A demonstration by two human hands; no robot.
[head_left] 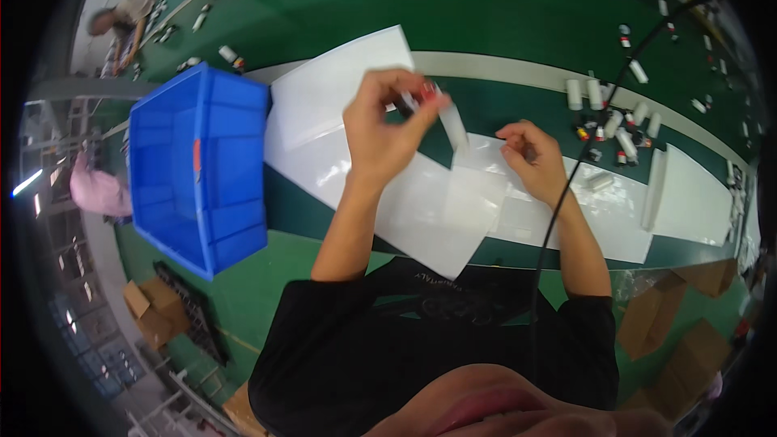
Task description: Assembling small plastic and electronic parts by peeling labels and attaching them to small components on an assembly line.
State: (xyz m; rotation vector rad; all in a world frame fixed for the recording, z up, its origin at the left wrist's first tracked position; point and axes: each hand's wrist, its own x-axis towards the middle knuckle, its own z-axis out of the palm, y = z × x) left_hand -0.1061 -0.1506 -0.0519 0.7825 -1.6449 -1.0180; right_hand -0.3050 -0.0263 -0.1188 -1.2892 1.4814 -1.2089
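Observation:
My left hand point(384, 125) is raised over the work surface, its thumb and fingers closed on a slim white cylinder with a red end. The white body of that cylinder point(453, 127) slants down to the right from my fingertips, and it looks slightly blurred. To its right hovers my right hand point(534, 163), fingers loosely curled with a gap between thumb and index finger; I see nothing in it. Beneath both hands lie overlapping glossy white sheets point(421, 210). Past my right hand is a cluster of similar white cylinders point(625, 142) and small red, black and yellow parts.
A blue plastic bin point(198, 170) stands at the left on the table. A black cable point(566, 194) hangs across the view. Beyond a pale rail runs a green belt point(486, 16) with scattered cylinders. Cardboard boxes point(158, 311) sit on the floor; other people work at far left.

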